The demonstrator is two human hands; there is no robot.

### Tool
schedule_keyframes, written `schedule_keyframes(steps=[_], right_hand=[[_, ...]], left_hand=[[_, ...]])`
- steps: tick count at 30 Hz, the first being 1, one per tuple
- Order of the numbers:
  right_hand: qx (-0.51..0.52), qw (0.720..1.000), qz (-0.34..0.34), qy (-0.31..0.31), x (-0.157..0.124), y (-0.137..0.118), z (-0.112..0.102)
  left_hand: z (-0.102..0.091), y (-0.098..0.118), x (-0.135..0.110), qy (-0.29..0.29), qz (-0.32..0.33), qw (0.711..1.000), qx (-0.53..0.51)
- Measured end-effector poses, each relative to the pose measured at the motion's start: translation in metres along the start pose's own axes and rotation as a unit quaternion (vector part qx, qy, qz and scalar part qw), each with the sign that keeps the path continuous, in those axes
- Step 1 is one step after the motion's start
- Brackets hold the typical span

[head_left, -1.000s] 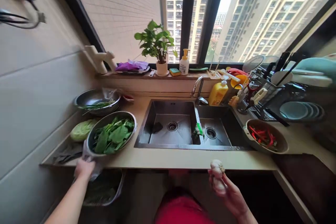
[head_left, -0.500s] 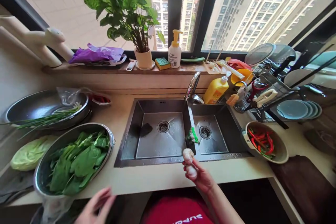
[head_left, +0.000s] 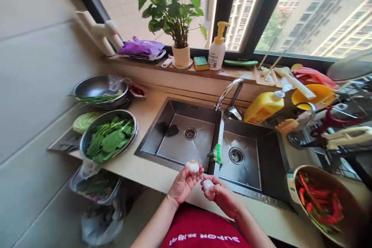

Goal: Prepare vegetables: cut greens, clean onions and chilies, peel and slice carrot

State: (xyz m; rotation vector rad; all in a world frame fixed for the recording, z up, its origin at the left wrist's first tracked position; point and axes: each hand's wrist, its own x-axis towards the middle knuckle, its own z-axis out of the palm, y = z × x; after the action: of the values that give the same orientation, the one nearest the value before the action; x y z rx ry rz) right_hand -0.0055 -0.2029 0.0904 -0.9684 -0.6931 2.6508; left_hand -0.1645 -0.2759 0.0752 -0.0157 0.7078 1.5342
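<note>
Just in front of the sink's near edge, my left hand (head_left: 183, 186) is turned palm up, its fingers curled around a garlic bulb (head_left: 192, 166) whose root end shows. Close beside it, my right hand (head_left: 226, 198) grips a second whitish garlic bulb (head_left: 208, 186) between thumb and fingers. The two hands nearly touch at the fingertips. Beyond them is the double-bowl steel sink (head_left: 174, 154), with a green and white scrubber (head_left: 216, 154) draped on its divider. A dark patch (head_left: 172, 130) lies in the left bowl.
To the left stand a basin of leafy greens (head_left: 112, 139), a cabbage (head_left: 85, 122) and a metal bowl with scallions (head_left: 100, 92). A pot of red chilies (head_left: 319, 201) is at the right. Behind the sink are the faucet (head_left: 229, 92) and a yellow bottle (head_left: 263, 107).
My left hand has come in from the lower left and now holds one of the two garlic bulbs that my right hand held. The view has shifted toward the left.
</note>
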Motion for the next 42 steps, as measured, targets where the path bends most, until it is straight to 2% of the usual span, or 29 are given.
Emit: schedule_keyframes(steps=[3, 6, 9, 12, 15, 17, 18, 20, 22, 24, 26, 29, 32, 37, 42], right_hand=[[-0.028, 0.999, 0.029, -0.017, -0.002, -0.007, -0.02], [-0.068, 0.997, 0.03, -0.034, 0.0, -0.015, -0.029], [-0.082, 0.995, 0.028, -0.049, 0.003, -0.02, -0.025], [-0.106, 0.994, 0.018, -0.03, 0.008, -0.017, -0.015], [-0.225, 0.974, -0.015, -0.018, 0.014, -0.006, -0.008], [-0.366, 0.929, -0.057, 0.018, 0.017, 0.003, -0.007], [-0.445, 0.89, -0.085, 0.052, 0.018, 0.009, -0.008], [-0.586, 0.791, -0.136, 0.115, 0.019, 0.019, -0.011], [-0.672, 0.706, -0.167, 0.15, 0.019, 0.027, -0.013], [-0.713, 0.658, -0.181, 0.159, 0.017, 0.034, -0.012], [-0.732, 0.633, -0.194, 0.162, 0.016, 0.039, -0.012], [-0.727, 0.63, -0.216, 0.17, 0.013, 0.046, -0.015], [-0.698, 0.654, -0.215, 0.197, 0.007, 0.056, -0.022], [-0.63, 0.701, -0.214, 0.256, -0.001, 0.068, -0.031], [-0.596, 0.717, -0.209, 0.297, -0.006, 0.068, -0.032]], left_hand=[[0.002, -0.004, -0.003, 0.012, 0.005, 0.996, -0.093], [0.001, -0.007, -0.01, 0.05, 0.014, 0.989, -0.14], [0.0, -0.011, -0.016, 0.084, 0.015, 0.983, -0.161], [-0.002, -0.013, -0.016, 0.106, 0.013, 0.98, -0.168], [-0.004, -0.011, -0.014, 0.123, 0.028, 0.979, -0.159], [-0.008, -0.008, -0.016, 0.126, 0.043, 0.982, -0.135], [-0.009, -0.006, -0.018, 0.122, 0.052, 0.984, -0.115], [-0.013, -0.001, -0.022, 0.108, 0.063, 0.99, -0.06], [-0.015, 0.003, -0.026, 0.099, 0.066, 0.993, 0.003], [-0.016, 0.007, -0.028, 0.105, 0.056, 0.991, 0.062], [-0.016, 0.009, -0.028, 0.111, 0.043, 0.986, 0.115], [-0.017, 0.014, -0.026, 0.103, 0.034, 0.975, 0.192], [-0.019, 0.021, -0.024, 0.075, 0.003, 0.972, 0.222], [-0.023, 0.033, -0.016, 0.045, -0.107, 0.984, 0.136], [-0.025, 0.042, -0.008, 0.041, -0.188, 0.979, 0.068]])
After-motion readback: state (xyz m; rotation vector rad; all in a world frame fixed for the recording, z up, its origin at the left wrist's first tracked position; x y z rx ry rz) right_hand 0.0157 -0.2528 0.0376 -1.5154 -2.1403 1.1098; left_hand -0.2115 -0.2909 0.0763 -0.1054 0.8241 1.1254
